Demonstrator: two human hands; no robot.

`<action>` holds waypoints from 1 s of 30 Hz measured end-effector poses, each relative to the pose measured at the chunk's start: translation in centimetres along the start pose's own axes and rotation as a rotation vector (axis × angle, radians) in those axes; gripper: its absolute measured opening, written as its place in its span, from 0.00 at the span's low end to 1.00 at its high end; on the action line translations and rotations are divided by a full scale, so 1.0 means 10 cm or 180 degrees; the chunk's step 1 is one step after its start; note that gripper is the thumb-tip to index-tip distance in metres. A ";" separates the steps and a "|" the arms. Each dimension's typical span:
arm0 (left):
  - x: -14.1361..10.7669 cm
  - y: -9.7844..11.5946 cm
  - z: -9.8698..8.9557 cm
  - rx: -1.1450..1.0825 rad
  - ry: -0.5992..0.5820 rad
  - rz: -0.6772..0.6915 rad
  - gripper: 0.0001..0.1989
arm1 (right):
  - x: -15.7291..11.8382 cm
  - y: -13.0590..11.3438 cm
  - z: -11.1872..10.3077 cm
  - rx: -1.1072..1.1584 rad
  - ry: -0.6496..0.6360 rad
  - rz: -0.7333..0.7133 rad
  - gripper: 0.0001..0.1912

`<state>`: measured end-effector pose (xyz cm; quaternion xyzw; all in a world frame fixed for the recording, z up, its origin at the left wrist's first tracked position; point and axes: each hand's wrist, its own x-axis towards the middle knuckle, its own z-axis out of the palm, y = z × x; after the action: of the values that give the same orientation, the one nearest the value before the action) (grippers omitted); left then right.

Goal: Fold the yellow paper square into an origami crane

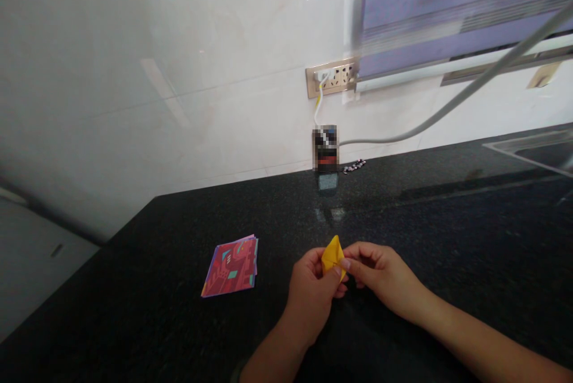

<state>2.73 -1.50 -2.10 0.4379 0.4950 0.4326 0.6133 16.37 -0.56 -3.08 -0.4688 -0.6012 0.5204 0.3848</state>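
Left hand (312, 295) and right hand (388, 277) both pinch the yellow paper (332, 253) — uneven pressure could crease or tear it.

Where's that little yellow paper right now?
In the head view, the yellow paper is low, just right of centre, held by the left hand and right hand, to the right of the printed sheets.

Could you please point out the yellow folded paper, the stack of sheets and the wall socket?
Yellow folded paper (332, 256): head view, its visible face.
Stack of sheets (231, 268): head view, top sheet's middle.
Wall socket (335, 79): head view, panel's middle.
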 end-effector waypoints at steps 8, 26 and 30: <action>-0.01 -0.01 0.01 0.0072 0.0012 0.0103 0.13 | 0.00 0.00 0.03 0.0255 0.0035 0.0094 0.09; 0.00 -0.04 -0.02 0.0196 -0.0129 0.0331 0.13 | 0.00 -0.01 0.03 0.0498 -0.0049 0.0167 0.10; -0.01 -0.03 -0.02 0.0231 -0.0154 0.0347 0.13 | 0.00 0.00 0.03 0.0555 -0.0163 0.0154 0.10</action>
<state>2.60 -1.61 -2.43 0.4965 0.4708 0.4363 0.5843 16.11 -0.63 -3.10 -0.4344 -0.5517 0.5917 0.3959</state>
